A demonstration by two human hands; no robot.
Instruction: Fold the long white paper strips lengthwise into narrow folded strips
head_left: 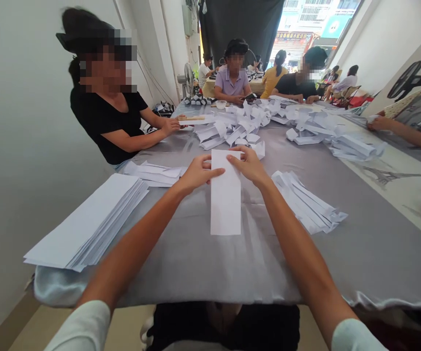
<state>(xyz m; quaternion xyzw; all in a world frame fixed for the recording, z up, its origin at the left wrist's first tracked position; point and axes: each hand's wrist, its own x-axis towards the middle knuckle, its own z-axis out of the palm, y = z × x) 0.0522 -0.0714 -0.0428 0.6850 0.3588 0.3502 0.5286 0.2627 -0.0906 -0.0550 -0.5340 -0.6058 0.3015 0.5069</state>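
Note:
Both my hands grip a long white strip of paper point(225, 200) near its far end, above the grey tablecloth. My left hand point(200, 173) pinches the left edge, its thumb lying on top of the sheet. At the upper right corner my right hand point(247, 165) holds it with the thumb on top and the fingers behind. Beyond my left forearm lies a small batch of white paper strips point(154, 173). To the right of my right forearm rests a fanned pile of folded paper strips point(305, 202).
A tall stack of white sheets point(86, 219) lies at the table's left edge. Heaped folded papers point(236, 124) cover the far middle, with more papers point(327, 131) to the right. A person in black point(104, 112) sits at the left holding paper; other people sit around the far side.

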